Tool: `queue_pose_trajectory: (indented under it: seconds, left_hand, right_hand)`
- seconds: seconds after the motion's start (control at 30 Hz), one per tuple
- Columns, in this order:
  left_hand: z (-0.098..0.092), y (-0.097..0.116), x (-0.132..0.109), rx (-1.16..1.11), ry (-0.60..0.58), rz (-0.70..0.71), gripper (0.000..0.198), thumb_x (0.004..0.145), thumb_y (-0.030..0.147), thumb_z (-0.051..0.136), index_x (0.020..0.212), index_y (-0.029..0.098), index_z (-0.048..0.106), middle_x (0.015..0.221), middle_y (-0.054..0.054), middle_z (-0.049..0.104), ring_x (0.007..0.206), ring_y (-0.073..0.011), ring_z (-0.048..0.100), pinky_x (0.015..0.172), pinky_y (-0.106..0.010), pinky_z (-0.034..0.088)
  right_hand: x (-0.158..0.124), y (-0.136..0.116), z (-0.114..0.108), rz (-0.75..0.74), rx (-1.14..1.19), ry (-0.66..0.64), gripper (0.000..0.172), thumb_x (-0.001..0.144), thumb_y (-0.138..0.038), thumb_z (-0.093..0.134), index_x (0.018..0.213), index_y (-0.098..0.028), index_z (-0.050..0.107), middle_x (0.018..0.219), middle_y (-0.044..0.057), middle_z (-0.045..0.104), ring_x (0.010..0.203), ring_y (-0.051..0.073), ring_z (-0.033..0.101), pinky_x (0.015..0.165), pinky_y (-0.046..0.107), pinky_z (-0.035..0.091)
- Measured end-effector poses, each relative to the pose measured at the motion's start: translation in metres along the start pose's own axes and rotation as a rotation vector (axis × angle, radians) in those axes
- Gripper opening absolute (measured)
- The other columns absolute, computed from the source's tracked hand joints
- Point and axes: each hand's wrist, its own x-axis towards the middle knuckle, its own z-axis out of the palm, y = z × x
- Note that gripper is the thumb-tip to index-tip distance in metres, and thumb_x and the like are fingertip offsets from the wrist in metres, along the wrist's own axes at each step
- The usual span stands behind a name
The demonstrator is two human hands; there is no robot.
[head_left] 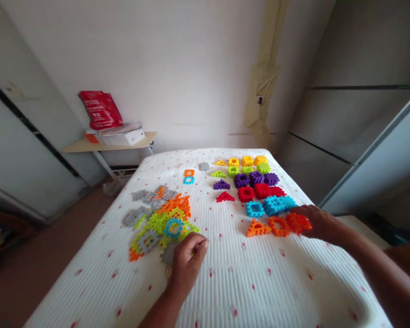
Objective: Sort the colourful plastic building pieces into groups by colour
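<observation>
We see red-orange notched plastic tiles at the fingertips of the right hand, palm-down; its grip is unclear. The left hand curls loosely, contents indeterminable, beside latticed pieces. Beyond the right hand lie toothed blue tiles; ribbed, speckled bedding extends beneath.

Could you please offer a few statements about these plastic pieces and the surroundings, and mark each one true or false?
1. The right hand is at the orange stack. True.
2. The left hand is over the purple row. False: it is at the near edge of the mixed pile.
3. The yellow row is the farthest coloured row. True.
4. The red bag lies on the floor. False: it rests on things on the side table.
</observation>
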Motion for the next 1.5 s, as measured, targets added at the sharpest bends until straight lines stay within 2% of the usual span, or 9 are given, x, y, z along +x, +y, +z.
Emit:
queue_pose_trajectory:
  seconds: [0.23, 0.37, 0.5, 0.67, 0.77, 0.9, 1.0, 1.27, 1.5]
  left_hand:
    - [-0.002, 0.007, 0.0, 0.035, 0.018, 0.022, 0.023, 0.085, 0.029, 0.046, 0.066, 0.018, 0.051, 0.064, 0.0, 0.051, 0.062, -0.012, 0.049, 0.06, -0.023, 0.04]
    - [-0.008, 0.009, 0.001, 0.06, 0.05, 0.057, 0.022, 0.085, 0.028, 0.046, 0.068, 0.018, 0.054, 0.066, -0.001, 0.054, 0.062, -0.012, 0.05, 0.059, -0.023, 0.041]
    - [-0.027, 0.004, 0.012, 0.12, 0.145, 0.047, 0.022, 0.085, 0.03, 0.046, 0.071, 0.017, 0.057, 0.068, -0.001, 0.057, 0.063, -0.0121, 0.053, 0.06, -0.023, 0.043]
    - [-0.071, -0.014, 0.051, 0.494, 0.233, -0.043, 0.025, 0.084, 0.03, 0.043, 0.084, 0.016, 0.064, 0.084, -0.004, 0.066, 0.08, -0.0151, 0.06, 0.074, -0.024, 0.046]
    - [-0.094, -0.025, 0.078, 0.832, 0.087, -0.197, 0.029, 0.083, 0.026, 0.042, 0.097, 0.019, 0.066, 0.1, -0.005, 0.068, 0.094, -0.0168, 0.06, 0.086, -0.025, 0.044]
    - [-0.103, -0.036, 0.101, 0.958, 0.026, -0.286, 0.028, 0.077, 0.031, 0.049, 0.092, 0.019, 0.069, 0.095, -0.011, 0.069, 0.096, -0.0274, 0.06, 0.082, -0.036, 0.045]
    - [-0.1, -0.041, 0.106, 1.022, -0.007, -0.343, 0.029, 0.077, 0.035, 0.047, 0.082, 0.019, 0.07, 0.092, -0.014, 0.068, 0.093, -0.0324, 0.06, 0.074, -0.041, 0.046]
    - [-0.1, -0.051, 0.106, 1.028, -0.039, -0.412, 0.031, 0.079, 0.036, 0.04, 0.085, 0.021, 0.068, 0.096, -0.012, 0.069, 0.092, -0.0301, 0.061, 0.071, -0.037, 0.045]
    - [-0.101, -0.056, 0.113, 0.958, -0.04, -0.467, 0.047, 0.077, 0.048, 0.042, 0.109, 0.022, 0.063, 0.108, -0.015, 0.066, 0.096, -0.0363, 0.06, 0.073, -0.044, 0.044]
  right_hand:
    - [-0.009, 0.007, 0.006, 0.003, -0.041, 0.083, 0.057, 0.063, -0.022, 0.057, 0.12, -0.026, 0.053, 0.113, 0.009, 0.062, 0.101, 0.028, 0.058, 0.081, 0.043, 0.048]
    - [-0.022, 0.001, -0.006, 0.003, -0.123, 0.215, 0.055, 0.068, -0.032, 0.058, 0.122, -0.03, 0.05, 0.116, 0.01, 0.06, 0.1, 0.034, 0.057, 0.073, 0.047, 0.048]
    - [-0.024, -0.02, -0.021, -0.027, -0.147, 0.301, 0.048, 0.075, -0.038, 0.054, 0.121, -0.027, 0.051, 0.114, 0.012, 0.06, 0.098, 0.034, 0.057, 0.073, 0.049, 0.046]
    - [-0.001, -0.084, -0.023, -0.211, -0.024, 0.241, 0.032, 0.081, -0.03, 0.051, 0.113, -0.026, 0.056, 0.112, 0.009, 0.061, 0.099, 0.027, 0.057, 0.083, 0.044, 0.045]
    - [0.015, -0.138, -0.014, -0.287, 0.033, 0.199, 0.034, 0.078, -0.021, 0.053, 0.111, -0.023, 0.057, 0.112, 0.01, 0.061, 0.099, 0.027, 0.057, 0.084, 0.044, 0.043]
    - [0.031, -0.2, 0.006, -0.454, 0.077, 0.112, 0.031, 0.079, -0.017, 0.052, 0.109, -0.021, 0.057, 0.117, 0.01, 0.059, 0.096, 0.025, 0.056, 0.085, 0.043, 0.039]
    - [0.038, -0.223, 0.022, -0.554, 0.099, 0.129, 0.017, 0.09, -0.016, 0.041, 0.094, -0.019, 0.057, 0.108, 0.007, 0.062, 0.088, 0.019, 0.055, 0.08, 0.038, 0.037]
    - [0.039, -0.225, 0.035, -0.609, 0.059, 0.148, 0.02, 0.095, -0.024, 0.036, 0.082, -0.019, 0.051, 0.093, 0.002, 0.059, 0.084, 0.017, 0.047, 0.073, 0.034, 0.031]
    - [0.042, -0.227, 0.038, -0.606, 0.084, 0.176, 0.019, 0.094, -0.024, 0.04, 0.08, -0.018, 0.052, 0.089, 0.003, 0.058, 0.081, 0.016, 0.045, 0.073, 0.033, 0.03]
